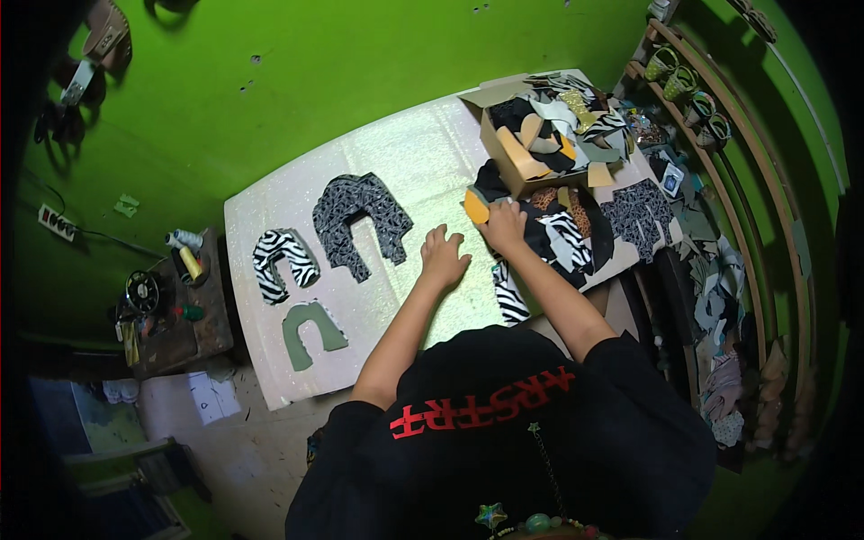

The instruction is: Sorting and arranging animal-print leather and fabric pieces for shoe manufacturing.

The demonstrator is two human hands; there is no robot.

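Observation:
My left hand (pixel 444 258) rests on the pale shiny table covering (pixel 432 144), its fingers spread and nothing in them. Beyond it to the left lies a stack of grey-and-black patterned U-shaped pieces (pixel 346 193). At the near edge of a pile of scraps, my right hand (pixel 504 227) has its fingers closed on the edge of an orange-yellow scrap (pixel 477 205). Around it are black scraps, a zebra-striped scrap (pixel 565 241) and a leopard-print scrap (pixel 578 213). Between my forearms lies another zebra-striped piece (pixel 509 295).
A cardboard box (pixel 515 162) heaped with offcuts stands behind the pile. Zebra-striped U-shaped pieces (pixel 270 247) and green ones (pixel 301 328) lie at the left. A sewing machine table (pixel 193 315) stands beyond the left edge. Wooden racks (pixel 720 153) line the right wall.

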